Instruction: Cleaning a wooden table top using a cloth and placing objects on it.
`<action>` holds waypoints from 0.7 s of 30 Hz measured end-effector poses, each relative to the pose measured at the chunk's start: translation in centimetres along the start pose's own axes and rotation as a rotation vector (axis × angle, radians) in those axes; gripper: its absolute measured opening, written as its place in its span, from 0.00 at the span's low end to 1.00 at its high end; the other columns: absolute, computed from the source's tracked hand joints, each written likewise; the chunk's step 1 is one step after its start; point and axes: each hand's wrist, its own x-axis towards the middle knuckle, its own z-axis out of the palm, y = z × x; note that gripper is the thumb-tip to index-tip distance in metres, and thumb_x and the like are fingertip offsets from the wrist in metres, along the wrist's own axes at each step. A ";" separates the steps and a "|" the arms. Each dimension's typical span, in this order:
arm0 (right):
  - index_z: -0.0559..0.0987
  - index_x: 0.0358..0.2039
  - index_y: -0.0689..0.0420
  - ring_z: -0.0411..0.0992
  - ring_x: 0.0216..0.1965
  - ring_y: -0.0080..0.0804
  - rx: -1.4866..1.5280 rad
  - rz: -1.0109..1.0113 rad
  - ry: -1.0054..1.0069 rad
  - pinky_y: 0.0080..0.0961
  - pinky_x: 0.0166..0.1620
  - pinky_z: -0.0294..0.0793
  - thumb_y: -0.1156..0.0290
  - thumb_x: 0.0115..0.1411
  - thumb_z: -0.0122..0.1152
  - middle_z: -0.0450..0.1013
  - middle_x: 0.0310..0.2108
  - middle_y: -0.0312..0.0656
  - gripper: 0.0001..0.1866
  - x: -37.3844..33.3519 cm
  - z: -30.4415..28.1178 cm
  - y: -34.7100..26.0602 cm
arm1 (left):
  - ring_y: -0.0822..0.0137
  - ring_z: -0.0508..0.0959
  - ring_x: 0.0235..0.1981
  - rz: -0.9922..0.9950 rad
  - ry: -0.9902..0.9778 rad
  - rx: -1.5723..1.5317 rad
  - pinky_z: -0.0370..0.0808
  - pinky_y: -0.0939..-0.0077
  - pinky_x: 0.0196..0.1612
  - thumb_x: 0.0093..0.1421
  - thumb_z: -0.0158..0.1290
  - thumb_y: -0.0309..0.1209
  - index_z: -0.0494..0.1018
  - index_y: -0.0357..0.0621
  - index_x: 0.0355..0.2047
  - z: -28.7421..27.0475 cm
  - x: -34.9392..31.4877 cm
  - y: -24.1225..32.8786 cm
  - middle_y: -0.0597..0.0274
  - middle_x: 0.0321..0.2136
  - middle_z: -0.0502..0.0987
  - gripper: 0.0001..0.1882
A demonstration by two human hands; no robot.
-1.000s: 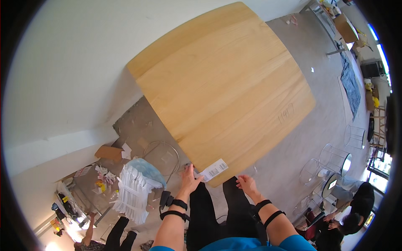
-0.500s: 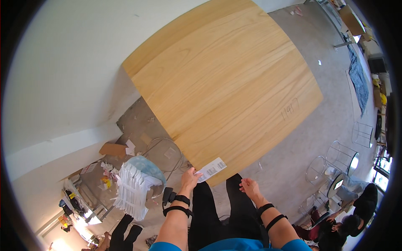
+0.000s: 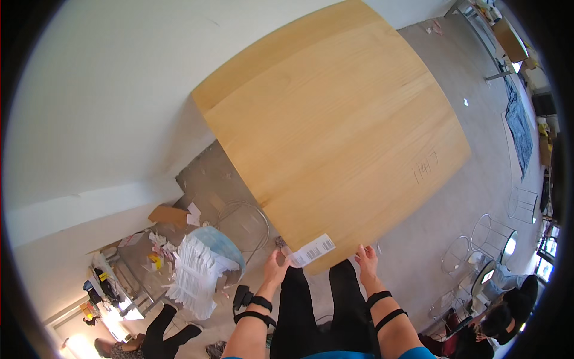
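Observation:
A white printed paper label lies over the near corner of a large light-wood board. My left hand is at the label's left end, thumb and fingers closed on it, though the exact grip is small in view. Just right of that corner, by the board's near edge, my right hand is raised with its fingers apart and nothing in them. Dark handwriting marks the board's right part. Both my wrists wear black straps, and a small black device sits at the left one.
A white wall stands behind the board on the left. On the left floor are a light-blue stool bearing white bundled sheets, and a brown cardboard piece. Wire-framed stools stand right. Other people sit at lower left and lower right.
My right hand has moved up and right toward the board's edge, and its fingers have spread. The whole view has shifted slightly; the label stays at the board's corner beside my left hand.

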 end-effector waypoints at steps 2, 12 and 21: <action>0.71 0.46 0.60 0.72 0.36 0.26 0.194 0.107 -0.068 0.28 0.42 0.72 0.62 0.60 0.57 0.74 0.38 0.38 0.18 2.1 -2.0 -1.6 | 0.57 0.71 0.51 -0.099 -0.003 -0.276 0.69 0.67 0.52 0.54 0.56 0.43 0.61 0.35 0.55 -0.4 1.4 1.4 0.44 0.49 0.70 0.34; 0.71 0.48 0.57 0.72 0.44 0.33 0.312 0.181 -0.242 0.32 0.45 0.73 0.64 0.59 0.59 0.73 0.44 0.38 0.19 4.0 -1.2 -2.0 | 0.67 0.73 0.38 -0.094 0.117 -0.833 0.68 0.73 0.43 0.61 0.51 0.41 0.65 0.36 0.46 -3.2 12.3 4.6 0.56 0.40 0.74 0.21; 0.70 0.48 0.59 0.70 0.45 0.34 0.311 0.105 -0.173 0.34 0.47 0.71 0.66 0.56 0.63 0.72 0.44 0.41 0.21 5.1 -1.2 -3.4 | 0.62 0.75 0.44 -0.153 0.309 -0.489 0.70 0.71 0.46 0.53 0.58 0.30 0.61 0.34 0.51 -3.8 13.3 5.9 0.51 0.44 0.74 0.27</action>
